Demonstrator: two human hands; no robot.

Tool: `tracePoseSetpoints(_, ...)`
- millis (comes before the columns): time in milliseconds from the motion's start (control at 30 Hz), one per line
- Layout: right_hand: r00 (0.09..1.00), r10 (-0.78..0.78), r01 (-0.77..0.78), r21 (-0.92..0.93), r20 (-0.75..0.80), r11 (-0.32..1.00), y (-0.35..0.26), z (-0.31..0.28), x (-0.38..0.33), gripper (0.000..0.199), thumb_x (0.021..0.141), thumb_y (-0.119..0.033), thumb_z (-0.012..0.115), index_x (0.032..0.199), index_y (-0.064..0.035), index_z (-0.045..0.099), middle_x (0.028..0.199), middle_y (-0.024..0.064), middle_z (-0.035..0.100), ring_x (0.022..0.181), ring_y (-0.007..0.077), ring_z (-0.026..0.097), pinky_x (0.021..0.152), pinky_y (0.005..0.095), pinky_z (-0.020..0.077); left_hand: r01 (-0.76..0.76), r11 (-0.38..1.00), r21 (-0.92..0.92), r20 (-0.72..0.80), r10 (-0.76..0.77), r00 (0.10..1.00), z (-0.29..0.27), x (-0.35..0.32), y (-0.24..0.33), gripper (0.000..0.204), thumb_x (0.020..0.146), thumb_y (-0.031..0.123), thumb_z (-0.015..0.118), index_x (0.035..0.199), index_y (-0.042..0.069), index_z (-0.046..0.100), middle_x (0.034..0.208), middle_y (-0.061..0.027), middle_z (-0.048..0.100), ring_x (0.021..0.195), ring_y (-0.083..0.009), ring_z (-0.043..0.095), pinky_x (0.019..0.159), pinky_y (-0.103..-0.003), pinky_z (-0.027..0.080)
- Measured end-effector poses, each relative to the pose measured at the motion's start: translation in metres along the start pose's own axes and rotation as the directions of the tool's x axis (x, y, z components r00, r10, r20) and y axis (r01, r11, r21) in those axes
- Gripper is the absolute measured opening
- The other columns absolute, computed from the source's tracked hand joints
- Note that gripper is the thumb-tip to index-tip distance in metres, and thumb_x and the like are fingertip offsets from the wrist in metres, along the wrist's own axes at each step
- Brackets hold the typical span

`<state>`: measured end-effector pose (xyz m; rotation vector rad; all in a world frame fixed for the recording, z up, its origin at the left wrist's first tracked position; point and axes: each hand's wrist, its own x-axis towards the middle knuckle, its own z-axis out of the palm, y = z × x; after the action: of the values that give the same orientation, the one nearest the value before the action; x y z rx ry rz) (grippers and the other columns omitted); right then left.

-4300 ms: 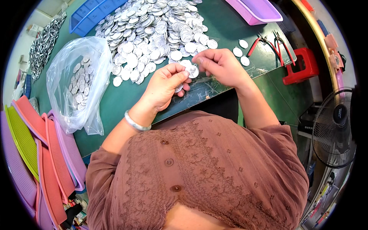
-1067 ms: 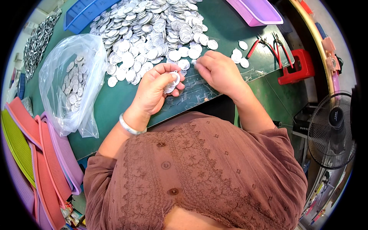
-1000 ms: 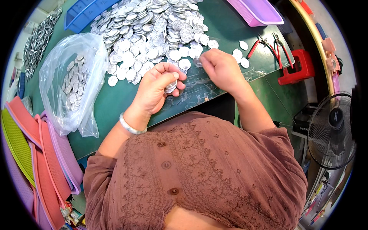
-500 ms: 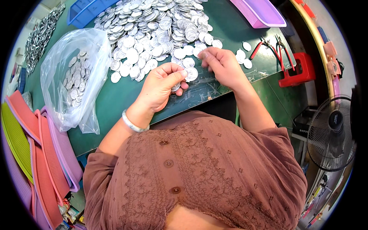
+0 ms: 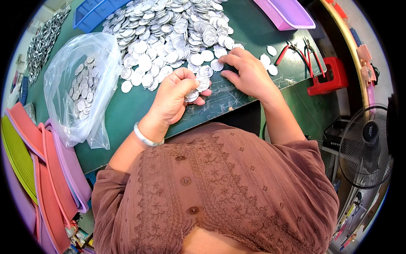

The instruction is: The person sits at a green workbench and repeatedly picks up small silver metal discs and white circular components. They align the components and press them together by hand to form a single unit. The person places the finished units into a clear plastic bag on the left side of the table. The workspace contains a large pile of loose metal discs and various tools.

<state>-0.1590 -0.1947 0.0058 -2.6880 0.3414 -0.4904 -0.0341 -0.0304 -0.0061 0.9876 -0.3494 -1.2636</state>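
Several round silver medallions [image 5: 203, 83] are held in my left hand [image 5: 175, 94], its thumb pressed on the top one and its fingers curled beneath them. My right hand [image 5: 249, 76] is just off the near right side of a big heap of the same medallions [image 5: 169, 31]. Its thumb and fingers are apart, and the fingertips touch or hover at a single medallion [image 5: 217, 65] on the green table [image 5: 127, 114]. Small loops show on the rims of some pieces.
Left of the heap lies a clear plastic bag [image 5: 59, 97] with medallions inside. A blue bin [image 5: 86, 19] and a pink basket [image 5: 292, 17] stand behind. Red-handled pliers [image 5: 302, 57] lie right, by a few medallions [image 5: 272, 69]. Stacked baskets [image 5: 50, 186], a red stool [image 5: 332, 76] and a fan [image 5: 363, 146] flank me.
My right hand has opened from a pinch and lowered toward the medallion at the heap's edge. The medallions in my left hand have shifted slightly left and down, closer into the palm.
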Motion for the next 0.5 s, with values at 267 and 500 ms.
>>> tracePoseSetpoints(267, 0.983, -0.178, 0.179, -0.048, 0.041, 0.983, 0.008, 0.003, 0.012, 0.016, 0.073, -0.016, 0.06, 0.085, -0.0057, 0.06, 0.078, 0.0091, 0.052, 0.076, 0.0283, 0.053, 0.066, 0.0365, 0.0436, 0.0, 1.0, -0.027, 0.003, 0.0, 1.0, 0.001, -0.001, 0.005, 0.007, 0.081, 0.006, 0.051, 0.088, 0.004, 0.05, 0.085, -0.0134, 0.06, 0.071, -0.0174, 0.06, 0.052, -0.023, 0.047)
tracePoseSetpoints(500, 0.973, 0.166, -0.226, 0.502, 0.161, 0.835, 0.002, 0.002, 0.012, 0.015, 0.082, -0.015, 0.054, 0.085, -0.0013, 0.06, 0.068, 0.0039, 0.057, 0.061, 0.0148, 0.053, 0.056, 0.0257, 0.042, -0.007, 1.0, 0.009, 0.009, 0.007, 1.0, -0.006, 0.002, -0.001, 0.015, 0.081, 0.005, 0.054, 0.094, 0.001, 0.052, 0.081, -0.0089, 0.06, 0.069, -0.0148, 0.06, 0.053, -0.022, 0.047)
